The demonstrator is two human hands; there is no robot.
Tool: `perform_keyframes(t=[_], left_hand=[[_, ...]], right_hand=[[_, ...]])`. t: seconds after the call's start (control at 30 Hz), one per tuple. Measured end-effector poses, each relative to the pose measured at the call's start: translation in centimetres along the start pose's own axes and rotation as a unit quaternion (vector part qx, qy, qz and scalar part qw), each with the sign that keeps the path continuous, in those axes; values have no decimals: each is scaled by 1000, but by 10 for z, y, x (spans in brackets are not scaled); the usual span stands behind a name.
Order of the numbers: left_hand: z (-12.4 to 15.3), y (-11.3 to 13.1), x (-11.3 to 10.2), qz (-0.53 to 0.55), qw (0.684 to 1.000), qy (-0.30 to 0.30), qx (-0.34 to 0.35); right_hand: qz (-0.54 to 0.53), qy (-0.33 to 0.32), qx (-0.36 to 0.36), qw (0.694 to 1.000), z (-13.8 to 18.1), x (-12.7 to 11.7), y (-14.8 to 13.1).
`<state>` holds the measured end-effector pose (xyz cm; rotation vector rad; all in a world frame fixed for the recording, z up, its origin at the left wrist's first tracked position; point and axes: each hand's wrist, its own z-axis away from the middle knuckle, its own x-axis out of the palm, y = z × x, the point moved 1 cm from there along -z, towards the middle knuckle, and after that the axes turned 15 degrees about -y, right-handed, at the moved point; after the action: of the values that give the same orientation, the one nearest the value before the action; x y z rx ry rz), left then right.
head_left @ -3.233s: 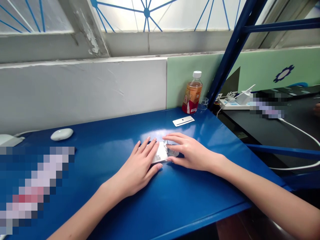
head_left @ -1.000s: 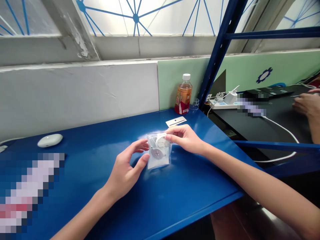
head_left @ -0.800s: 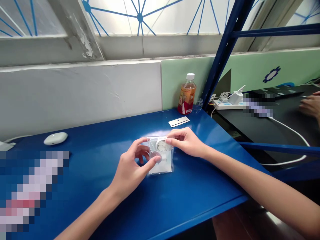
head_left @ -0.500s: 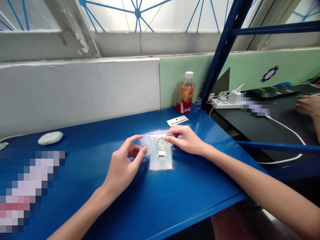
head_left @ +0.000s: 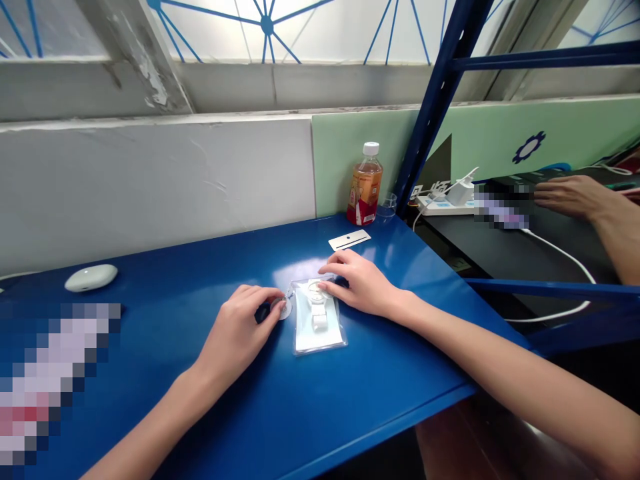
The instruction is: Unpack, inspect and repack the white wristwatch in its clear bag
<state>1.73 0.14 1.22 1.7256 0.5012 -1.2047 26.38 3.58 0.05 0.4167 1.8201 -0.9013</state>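
Observation:
A clear plastic packet (head_left: 320, 332) with a white card and a small white watch inside lies flat on the blue table (head_left: 350, 393). My right hand (head_left: 356, 285) rests on the packet's far end, fingers curled down onto the watch face. My left hand (head_left: 239, 333) sits just left of the packet, thumb and fingertips pinched on a small round clear disc (head_left: 283, 309) that touches the table.
A white card (head_left: 349, 240) lies behind the packet. A bottle of orange drink (head_left: 365, 187) stands at the back by a blue rack post (head_left: 434, 107). A white oval device (head_left: 91, 277) lies far left. Another person's hand (head_left: 570, 195) rests on the black desk at right, near a power strip (head_left: 443, 201).
The packet, held upright between both hands a second ago, now lies flat on the table. My left hand has drawn a small round disc away to the packet's left and lowered it to the surface.

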Motion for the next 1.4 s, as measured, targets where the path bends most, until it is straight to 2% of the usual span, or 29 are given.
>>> perform_keyframes(t=[0.1,0.23,0.37,0.47,0.57,0.67,1.07,1.4], left_hand=[[-1,-3,0,-10,1000,-15,-4],[-4,-7,-1,-15,1000,-22,-2],[-4,-7,-2,-14,1000,-7,-14],[-2,-3,-1,-14,999,-31,10],[0,3,3,-24,995,-85,52],[1,5,6,-34,990,-114,71],[0,-6,13,-36,989,-122,77],[-6,4,8,-61,985,-154,57]], right_hand=[[14,11,-37,999,2,-7,0],[11,-42,-111,993,3,-15,-3],[13,-85,-134,987,5,-17,-6],[6,-96,-147,984,5,-14,-7],[-7,-95,-149,984,6,-11,-8],[-16,-90,-144,985,6,-9,-7],[-26,-111,-115,987,5,-9,-5],[-62,-132,-104,984,4,-6,-5]])
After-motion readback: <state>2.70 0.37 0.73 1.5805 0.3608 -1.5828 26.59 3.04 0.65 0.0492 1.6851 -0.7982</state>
